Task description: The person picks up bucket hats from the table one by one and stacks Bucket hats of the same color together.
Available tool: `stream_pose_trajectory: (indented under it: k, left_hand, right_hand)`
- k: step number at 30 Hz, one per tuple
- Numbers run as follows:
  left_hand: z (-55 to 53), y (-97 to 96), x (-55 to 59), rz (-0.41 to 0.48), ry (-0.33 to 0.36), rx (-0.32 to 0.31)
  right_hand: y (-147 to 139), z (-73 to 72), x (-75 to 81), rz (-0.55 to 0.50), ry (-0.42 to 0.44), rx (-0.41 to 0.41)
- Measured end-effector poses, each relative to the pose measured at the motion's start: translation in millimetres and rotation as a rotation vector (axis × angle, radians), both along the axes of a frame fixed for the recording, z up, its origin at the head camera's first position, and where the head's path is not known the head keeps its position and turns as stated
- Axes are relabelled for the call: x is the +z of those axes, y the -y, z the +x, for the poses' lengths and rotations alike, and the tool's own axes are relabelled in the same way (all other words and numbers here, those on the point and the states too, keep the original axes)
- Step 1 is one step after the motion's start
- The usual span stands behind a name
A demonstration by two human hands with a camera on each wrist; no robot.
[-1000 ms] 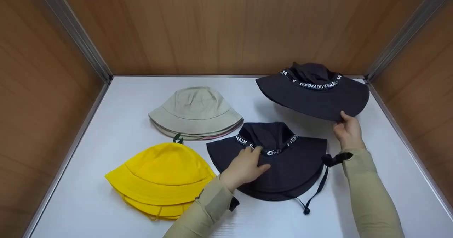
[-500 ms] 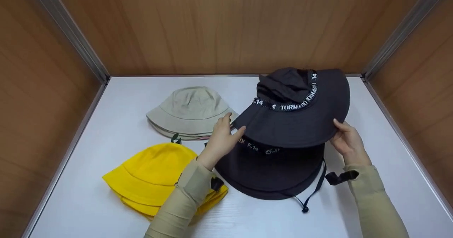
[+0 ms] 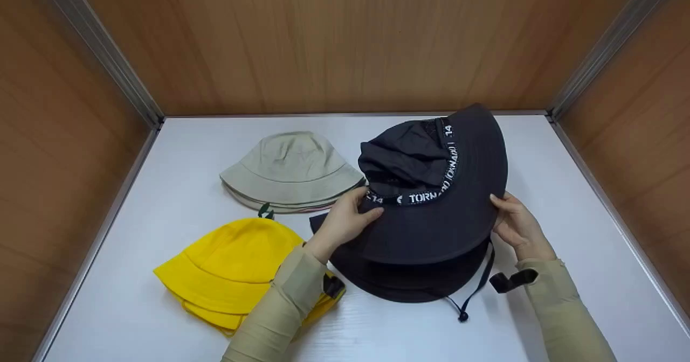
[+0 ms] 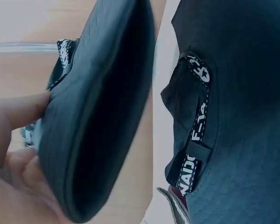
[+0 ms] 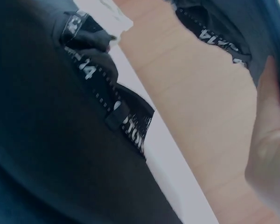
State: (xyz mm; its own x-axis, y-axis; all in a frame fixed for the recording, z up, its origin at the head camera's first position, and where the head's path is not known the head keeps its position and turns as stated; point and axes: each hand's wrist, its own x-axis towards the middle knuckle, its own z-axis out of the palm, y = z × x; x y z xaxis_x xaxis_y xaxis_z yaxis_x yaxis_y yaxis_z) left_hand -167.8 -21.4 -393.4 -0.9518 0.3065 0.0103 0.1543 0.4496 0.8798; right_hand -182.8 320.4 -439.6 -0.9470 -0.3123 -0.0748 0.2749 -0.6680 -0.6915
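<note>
A black bucket hat [image 3: 426,238] with white "TORNADO" lettering round its band is held tilted in both hands. My left hand [image 3: 343,223] pinches its brim at the left, thumb on top; the left wrist view shows the hand [image 4: 18,158] at the brim edge. On the right side, my right hand [image 3: 518,226] grips the brim between thumb and fingers. Below the held hat lie stacked black hats [image 3: 401,289], mostly covered by it in the head view. Their lettered band shows in the left wrist view beside the wide dark brim [image 4: 252,130].
Stacked beige bucket hats [image 3: 294,160] lie at the back left. Nearer, yellow hats [image 3: 237,254] with a green leaf-like tip are partly behind the left sleeve. A black chin cord [image 3: 474,292] trails on the white table [image 3: 582,254]. Wooden panels [image 3: 345,44] enclose the table.
The black hat has come left and toward me, over the stacked black hats, and turned. My left hand left the stack and took hold of its brim; my right hand kept its grip.
</note>
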Motion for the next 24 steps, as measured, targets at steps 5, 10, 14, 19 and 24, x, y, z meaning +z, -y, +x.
stream_pose_trajectory:
  k: [5,10,14,19,24]
  left_hand:
    - [5.7,1.8,11.7,0.069,-0.103,-0.025]
    - [13.1,8.7,29.8,0.031,-0.210,-0.099]
    - [17.8,16.4,39.7,-0.020,-0.290,-0.191]
    - [19.1,27.5,46.6,-0.045,-0.323,-0.297]
    - [16.0,39.3,52.7,-0.068,-0.276,-0.343]
  right_hand:
    - [0,-0.3,-6.5,0.096,-0.035,0.032]
    - [-5,-3.2,-9.2,0.227,-0.055,0.058]
    - [-12,-7.8,-8.1,0.299,-0.042,0.022]
    - [-24,-11.9,-3.1,0.299,-0.023,-0.008]
    - [-34,-11.7,3.9,0.299,-0.136,0.098]
